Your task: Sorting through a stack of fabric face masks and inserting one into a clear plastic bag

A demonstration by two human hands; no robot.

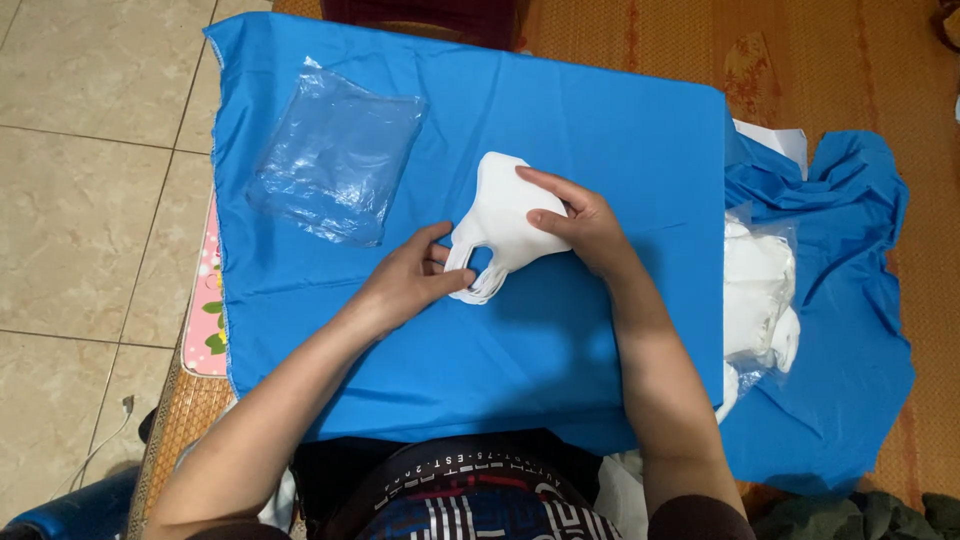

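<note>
A white fabric mask (505, 222) lies near the middle of the counter (620, 130), which is draped in smooth bright blue cloth. The mask is soft, matte and folded flat, with a rounded body and thin ear loops. Its long axis runs on a diagonal: the rounded end points toward the far edge of the counter, and the looped end points toward the near left corner. The left hand (410, 280) pinches the ear loops between thumb and fingers. The right hand (580, 225) rests flat on the mask's right side, fingers spread, pressing it down rather than closing around it. A crinkled clear plastic bag (335, 155) lies near the far left corner. At the right edge sits a clear bag of white masks (760, 290).
</note>
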